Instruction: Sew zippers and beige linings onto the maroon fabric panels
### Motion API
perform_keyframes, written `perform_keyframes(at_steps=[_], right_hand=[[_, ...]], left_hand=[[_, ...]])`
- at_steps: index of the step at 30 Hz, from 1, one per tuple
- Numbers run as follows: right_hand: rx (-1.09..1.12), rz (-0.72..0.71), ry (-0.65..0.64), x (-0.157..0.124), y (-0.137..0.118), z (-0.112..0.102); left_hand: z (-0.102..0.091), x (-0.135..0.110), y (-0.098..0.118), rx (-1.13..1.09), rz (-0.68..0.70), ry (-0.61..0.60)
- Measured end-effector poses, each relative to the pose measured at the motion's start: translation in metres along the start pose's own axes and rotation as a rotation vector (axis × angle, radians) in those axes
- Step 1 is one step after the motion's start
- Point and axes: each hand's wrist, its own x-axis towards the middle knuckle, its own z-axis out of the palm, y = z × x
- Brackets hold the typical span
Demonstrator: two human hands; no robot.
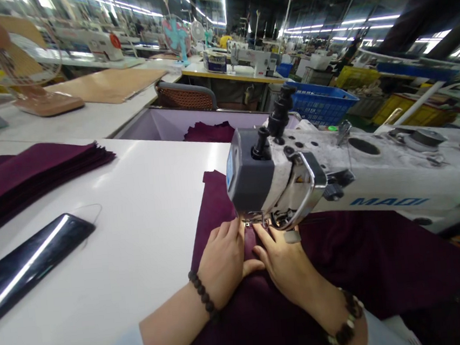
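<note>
L hand [222, 260] & R hand [283, 262], flat, gripping nothing, press cloth [385, 266] under sewing machine [377, 180]; seam seems underway, stack [30, 175] looks unsewn.

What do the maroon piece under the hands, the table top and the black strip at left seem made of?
Maroon piece: cloth, matt, perhaps suede-like; it lies limp and flat under the left hand and right hand. Table top: smooth white laminate, probably, with soft glare. Black strip: glossy, plastic or lacquered, with a sharp light streak; which one is unclear.
</note>
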Motion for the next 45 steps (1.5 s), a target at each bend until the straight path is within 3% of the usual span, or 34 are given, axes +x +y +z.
perform_keyframes(at_steps=[25, 30, 33, 35, 37, 39, 40, 42, 45], right_hand=[[0.047, 0.018, -0.069, 0.002, 0.001, -0.002], [0.125, 0.02, -0.112, 0.005, 0.01, -0.021], [0.032, 0.106, -0.167, -0.006, 0.04, -0.043], [-0.091, 0.189, -0.216, -0.023, 0.061, -0.057], [-0.116, 0.184, -0.31, -0.045, 0.071, -0.065], [-0.052, 0.038, -0.392, -0.066, 0.062, -0.069], [-0.027, -0.051, -0.398, -0.076, 0.05, -0.069], [0.0, -0.205, -0.365, -0.09, 0.018, -0.07], [0.156, -0.366, -0.318, -0.097, -0.03, -0.072]], left_hand=[[0.008, -0.003, -0.006, -0.005, 0.035, 0.018], [0.01, -0.007, -0.005, 0.023, 0.105, 0.038], [0.009, -0.024, -0.033, 0.015, 0.185, 0.011], [0.001, -0.038, -0.074, -0.002, 0.272, -0.023], [-0.015, -0.049, -0.125, -0.011, 0.332, -0.063], [-0.039, -0.058, -0.168, 0.071, 0.203, -0.08], [-0.052, -0.061, -0.181, 0.145, 0.063, -0.037], [-0.073, -0.069, -0.183, 0.244, -0.124, 0.049], [-0.072, -0.085, -0.134, 0.237, -0.157, 0.046]])
